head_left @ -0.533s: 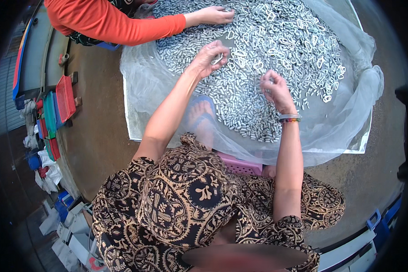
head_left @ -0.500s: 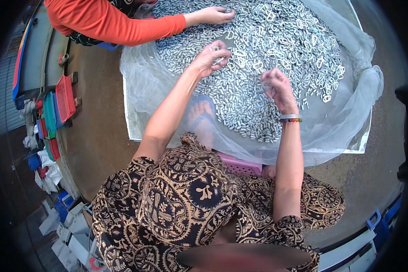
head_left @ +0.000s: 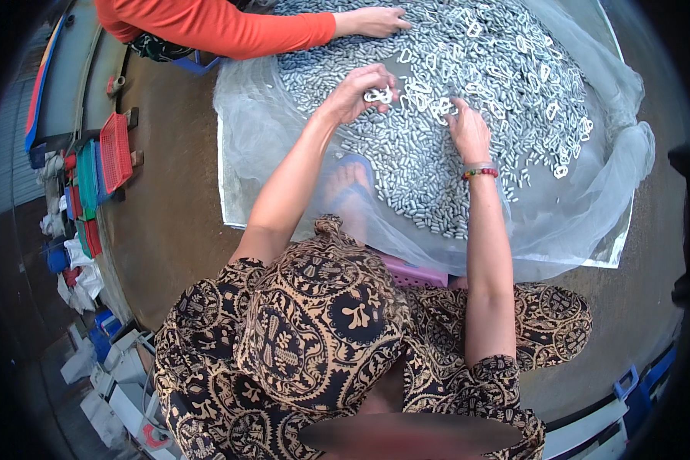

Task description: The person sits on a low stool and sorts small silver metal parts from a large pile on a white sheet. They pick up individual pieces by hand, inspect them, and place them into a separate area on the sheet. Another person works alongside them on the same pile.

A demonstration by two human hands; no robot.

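Observation:
My left hand (head_left: 358, 93) is curled over the heap, holding several pale oblong metal links (head_left: 378, 96) at its fingertips. To its right, my right hand (head_left: 470, 134) reaches down to the heap. Its thumb and forefinger close about a pale metal link (head_left: 441, 108) lying among others. Beneath both hands spread many small grey metal cylinders (head_left: 414, 165), with more loose links (head_left: 544, 73) scattered over them, mostly toward the right. Where the fingertips meet the link, the grip is partly hidden.
Under the heap lies whitish mesh netting (head_left: 257, 146), bunched at the right. At the far left, a co-worker's hand (head_left: 376, 21) in an orange sleeve touches the cylinders. A pink perforated plastic stool (head_left: 414, 274) is beneath me. Red basket (head_left: 115, 153) stands left.
My right hand has moved up and left onto the links, its fingers lowered to the heap. Links now show clearly in my left hand. The co-worker's hand has shifted slightly right.

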